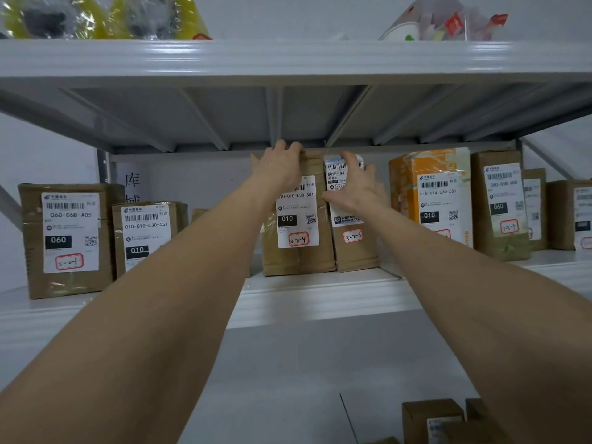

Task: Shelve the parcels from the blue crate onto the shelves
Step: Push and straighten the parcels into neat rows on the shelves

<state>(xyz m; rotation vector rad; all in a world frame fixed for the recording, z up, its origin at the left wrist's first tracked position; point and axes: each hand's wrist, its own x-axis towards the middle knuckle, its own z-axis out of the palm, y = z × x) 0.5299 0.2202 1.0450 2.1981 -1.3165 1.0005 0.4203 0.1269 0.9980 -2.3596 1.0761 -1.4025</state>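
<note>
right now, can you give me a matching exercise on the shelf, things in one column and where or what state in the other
Things:
1. left hand
2. right hand
3. orange parcel
4. yellow bags

Places:
A. on the top shelf
B. gripping the top of the parcel marked 3-2-4
C. standing right of both hands
D. on the parcel marked 3-2-5

Pairs: 1-B, 2-D, 3-C, 4-A

We face a grey metal shelving unit (288,59) against a pale wall (48,149). Behind its middle shelf (320,296) we see two dark characters (132,187) printed on that wall. Below that shelf, the wall is plain and evenly lit.
</note>
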